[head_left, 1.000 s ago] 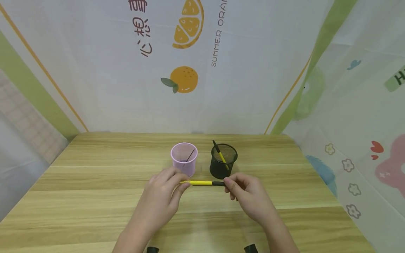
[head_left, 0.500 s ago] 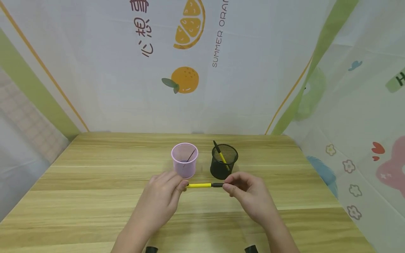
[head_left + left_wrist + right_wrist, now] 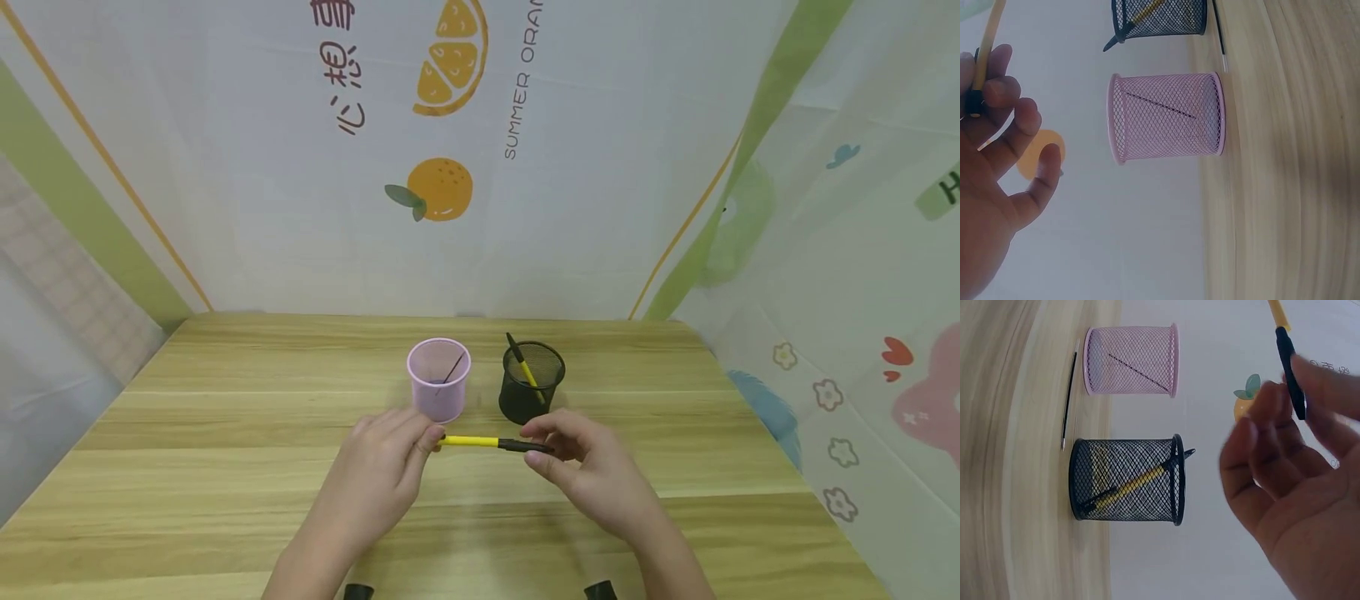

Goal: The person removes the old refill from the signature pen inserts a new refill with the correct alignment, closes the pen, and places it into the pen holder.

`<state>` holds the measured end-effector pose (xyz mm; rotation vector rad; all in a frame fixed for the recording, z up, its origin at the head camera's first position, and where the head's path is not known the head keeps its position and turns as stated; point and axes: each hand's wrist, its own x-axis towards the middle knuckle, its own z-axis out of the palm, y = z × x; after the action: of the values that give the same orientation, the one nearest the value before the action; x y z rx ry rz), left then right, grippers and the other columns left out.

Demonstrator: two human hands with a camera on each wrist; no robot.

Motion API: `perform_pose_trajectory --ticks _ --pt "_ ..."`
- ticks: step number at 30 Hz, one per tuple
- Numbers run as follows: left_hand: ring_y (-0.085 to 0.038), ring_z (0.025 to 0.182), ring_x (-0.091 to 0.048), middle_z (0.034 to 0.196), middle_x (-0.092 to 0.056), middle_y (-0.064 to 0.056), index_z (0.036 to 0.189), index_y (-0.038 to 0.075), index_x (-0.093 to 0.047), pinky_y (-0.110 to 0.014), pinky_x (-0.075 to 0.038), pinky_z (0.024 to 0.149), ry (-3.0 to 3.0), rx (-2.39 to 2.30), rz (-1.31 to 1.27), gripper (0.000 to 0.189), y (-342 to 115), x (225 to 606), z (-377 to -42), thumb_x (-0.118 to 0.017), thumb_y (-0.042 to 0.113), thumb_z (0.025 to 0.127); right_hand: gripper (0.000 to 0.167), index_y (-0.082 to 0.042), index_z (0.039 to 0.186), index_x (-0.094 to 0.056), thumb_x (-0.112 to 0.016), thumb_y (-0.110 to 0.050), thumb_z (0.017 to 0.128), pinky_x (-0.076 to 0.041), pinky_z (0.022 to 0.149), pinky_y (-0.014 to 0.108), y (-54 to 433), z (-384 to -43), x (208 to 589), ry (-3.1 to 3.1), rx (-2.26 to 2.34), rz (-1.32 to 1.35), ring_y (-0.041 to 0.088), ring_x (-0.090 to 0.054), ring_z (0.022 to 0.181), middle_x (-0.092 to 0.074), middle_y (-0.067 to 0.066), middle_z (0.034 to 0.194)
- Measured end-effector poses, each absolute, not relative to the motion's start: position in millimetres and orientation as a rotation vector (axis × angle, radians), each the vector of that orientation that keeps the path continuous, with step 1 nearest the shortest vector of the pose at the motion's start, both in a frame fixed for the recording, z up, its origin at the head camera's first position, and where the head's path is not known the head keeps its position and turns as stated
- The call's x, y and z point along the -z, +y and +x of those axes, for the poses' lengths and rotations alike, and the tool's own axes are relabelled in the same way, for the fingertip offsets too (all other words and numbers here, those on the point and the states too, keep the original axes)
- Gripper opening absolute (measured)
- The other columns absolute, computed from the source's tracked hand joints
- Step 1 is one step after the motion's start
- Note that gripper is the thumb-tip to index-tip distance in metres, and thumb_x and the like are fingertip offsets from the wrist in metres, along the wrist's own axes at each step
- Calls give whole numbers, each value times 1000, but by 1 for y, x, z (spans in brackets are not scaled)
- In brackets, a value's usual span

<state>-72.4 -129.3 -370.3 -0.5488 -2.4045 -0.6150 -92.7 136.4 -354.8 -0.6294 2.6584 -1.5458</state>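
The yellow-and-black pen [image 3: 471, 441] is up off the surface [image 3: 262, 483], its length running from 9 to 3 o'clock. At its 9 o'clock end, the left hand [image 3: 378, 462] pinches it. At 3 o'clock the right hand [image 3: 600, 475] curves its fingers about the black end; I cannot tell whether they grip it. From the pen, the pink cup [image 3: 439, 407] stands at 11 o'clock, with a thin stick [image 3: 453, 368] inside, and the black cup [image 3: 521, 407] at 1 o'clock, a second pen [image 3: 516, 348] leaning in it toward 11. A loose thin rod [image 3: 1069, 397] lies on the cups' 6 o'clock side.
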Motion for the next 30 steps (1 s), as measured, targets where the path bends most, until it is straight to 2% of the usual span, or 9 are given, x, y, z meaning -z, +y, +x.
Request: perform_pose_trajectory --ticks 3,7,13,20,25,30 --pt "3 74 -51 74 -55 17 80 25 -61 -36 -53 77 -2412 616 -544 24 -128 371 -72 -71 19 101 13 -20 109 -79 -80 -19 96 -59 79 25 135 -93 358 2667 1492 -778 5 -66 88 -73 -4 101" --pt "2 73 -50 73 -55 17 81 24 -62 -36 -53 76 -2416 610 -545 22 -128 372 -71 -72 20 101 6 -25 102 -80 -79 -23 97 -57 77 23 133 -93 362 2693 1466 -828 3 -63 87 -72 -10 99" --pt "-1 79 -62 77 -61 15 86 23 -67 -36 -54 76 -2392 589 -549 16 -130 372 -71 -73 18 100 15 -23 110 -81 -76 -15 98 -57 77 23 134 -93 363 2756 1431 -962 1 -62 85 -73 -9 99" --pt "-1 79 -61 77 -59 15 87 23 -65 -37 -54 76 -2391 607 -547 15 -131 372 -71 -72 18 100 27 -25 120 -78 -73 -10 99 -56 79 24 138 -92 366 2800 1331 -1141 0 -61 88 -70 -13 100" --pt "1 78 -58 76 -57 16 87 24 -66 -37 -54 76 -2380 598 -557 16 -131 372 -72 -73 18 99 23 -24 117 -74 -72 -8 100 -55 78 23 137 -91 366 2779 1244 -1189 -1 -59 88 -69 -16 103" --pt "0 78 -60 76 -57 16 86 25 -66 -36 -53 75 -2378 582 -560 17 -131 372 -72 -74 18 99 17 -26 107 -72 -72 -11 101 -53 69 22 136 -90 366 2739 1256 -1137 -1 -58 83 -67 -15 93"
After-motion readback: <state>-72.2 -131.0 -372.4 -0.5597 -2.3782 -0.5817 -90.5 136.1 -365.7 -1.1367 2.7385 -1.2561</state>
